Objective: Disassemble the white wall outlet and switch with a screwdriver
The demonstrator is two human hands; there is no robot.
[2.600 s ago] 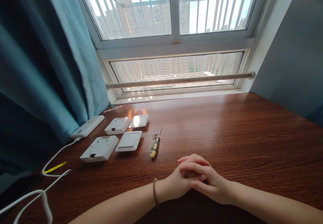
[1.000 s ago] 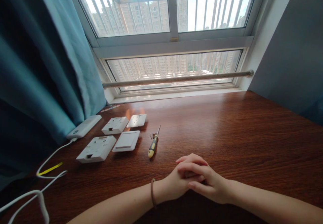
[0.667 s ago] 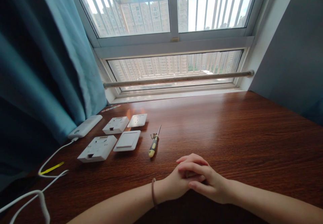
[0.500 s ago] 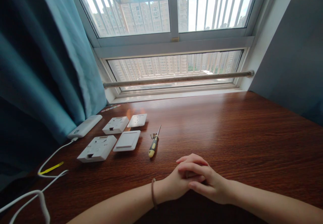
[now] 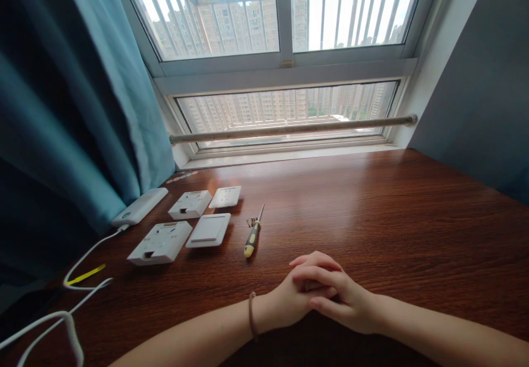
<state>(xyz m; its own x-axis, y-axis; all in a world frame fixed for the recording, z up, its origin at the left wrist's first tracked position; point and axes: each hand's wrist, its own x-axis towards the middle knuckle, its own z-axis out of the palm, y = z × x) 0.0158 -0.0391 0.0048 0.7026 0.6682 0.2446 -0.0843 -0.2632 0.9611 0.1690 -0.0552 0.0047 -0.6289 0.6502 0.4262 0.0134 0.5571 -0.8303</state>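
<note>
My left hand (image 5: 285, 300) and my right hand (image 5: 355, 301) are clasped together at the table's near side, fingers interlaced and closed, with no object visible between them. A brown band (image 5: 253, 317) circles my left wrist. Beyond the hands, to the left, lies a screwdriver (image 5: 252, 239) with a black and yellow handle, its tip pointing away. Several small screws (image 5: 252, 222) lie beside its shaft. Farther left are a white switch panel (image 5: 209, 230), a white socket panel (image 5: 225, 197) and two white mounting boxes (image 5: 160, 243), the smaller box (image 5: 190, 205) standing behind.
A white power bank (image 5: 140, 207) with a white cable (image 5: 85, 257) lies at the left by the blue curtain (image 5: 136, 135). A yellow strip (image 5: 86, 274) rests near the cable. A metal rail (image 5: 289, 130) crosses the window behind the brown wooden table (image 5: 372, 218).
</note>
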